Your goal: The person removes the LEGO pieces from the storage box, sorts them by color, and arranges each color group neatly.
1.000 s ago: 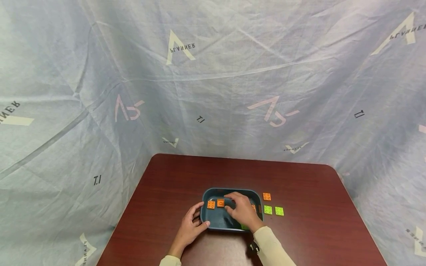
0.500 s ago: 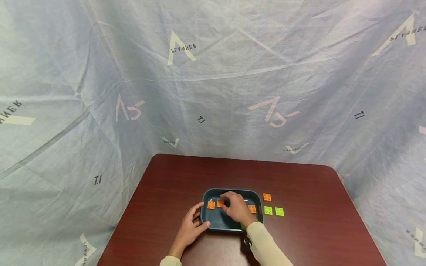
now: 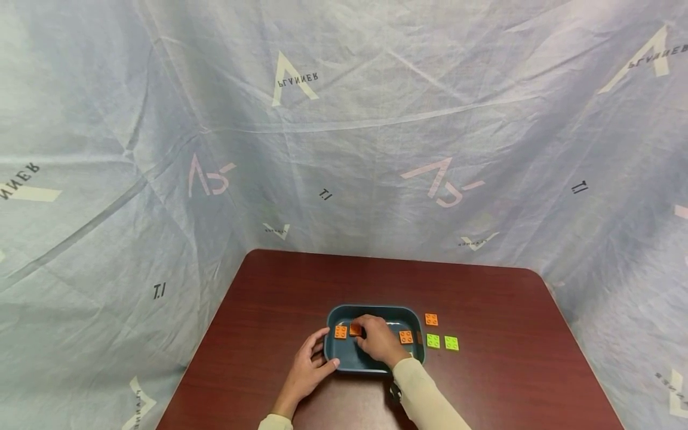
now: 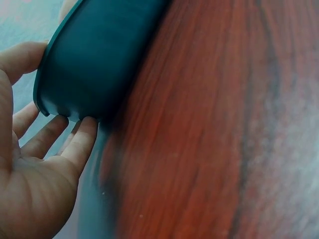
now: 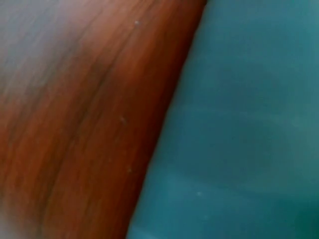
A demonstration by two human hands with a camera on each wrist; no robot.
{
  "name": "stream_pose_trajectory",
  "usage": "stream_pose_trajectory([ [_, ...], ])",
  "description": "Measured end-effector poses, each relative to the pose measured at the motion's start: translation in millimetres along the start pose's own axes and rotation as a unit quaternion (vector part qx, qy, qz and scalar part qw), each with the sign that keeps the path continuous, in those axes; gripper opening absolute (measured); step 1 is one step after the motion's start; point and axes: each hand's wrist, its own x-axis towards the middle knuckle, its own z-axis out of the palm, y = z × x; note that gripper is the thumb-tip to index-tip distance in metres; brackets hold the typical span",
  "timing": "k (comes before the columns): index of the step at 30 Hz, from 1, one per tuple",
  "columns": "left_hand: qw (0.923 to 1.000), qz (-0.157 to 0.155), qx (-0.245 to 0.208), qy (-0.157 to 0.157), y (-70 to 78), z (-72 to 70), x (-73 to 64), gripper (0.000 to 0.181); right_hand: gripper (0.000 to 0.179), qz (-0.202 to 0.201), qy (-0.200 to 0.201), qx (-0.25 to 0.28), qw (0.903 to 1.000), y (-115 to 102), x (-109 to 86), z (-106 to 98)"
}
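My left hand point(image 3: 310, 367) holds the left end of a dark teal tray point(image 3: 371, 371). In the left wrist view, the thumb lies on the rim of the tray point(image 4: 94, 59) and several fingertips press its end wall. My right hand point(image 3: 378, 340) reaches into the tray, with thumb and forefinger at an orange toy building block point(image 3: 355, 329), which they seem to pinch; the hand partly covers it. Left of that block lies another orange block point(image 3: 341, 332), studs up. A third orange block point(image 3: 405, 337) sits at the tray's right end. The right wrist view shows no fingers.
Outside the tray, to its right, an orange block point(image 3: 431, 319) and two lime green blocks point(image 3: 433, 341) lie on the reddish-brown table point(image 3: 500, 310). A grey printed cloth point(image 3: 344, 149) hangs behind and beside the table.
My right hand has moved left and down onto the middle orange block, uncovering the orange block at the right end. A green block seen earlier near the tray's front is now hidden. The left hand stays put.
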Motion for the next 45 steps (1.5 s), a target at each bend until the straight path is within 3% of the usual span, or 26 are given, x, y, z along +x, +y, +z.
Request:
stream_pose_trajectory([
  [10,1.0000,0.002,-0.002,-0.001,-1.0,-0.5,1.4,0.077,0.026,-0.031,0.010,-0.040,0.9987,3,-0.6,4],
  [18,0.9999,-0.001,-0.012,-0.007,-0.9,-1.4,1.3,0.077,0.039,-0.046,-0.005,-0.048,0.9978,2,-3.0,3],
  [26,0.9999,-0.006,-0.009,-0.005,-0.8,-2.4,2.0,0.077,0.045,-0.015,-0.019,-0.001,0.9997,2,-8.6,-3],
  [39,0.9998,0.002,-0.013,-0.011,-0.6,-1.9,1.6,0.078,0.029,0.014,0.031,0.074,0.9967,4,-22.7,-18],
  [45,0.9998,-0.001,-0.015,-0.014,1.1,-1.7,0.6,0.078,0.036,0.016,0.039,0.090,0.9950,7,-29.1,-24],
])
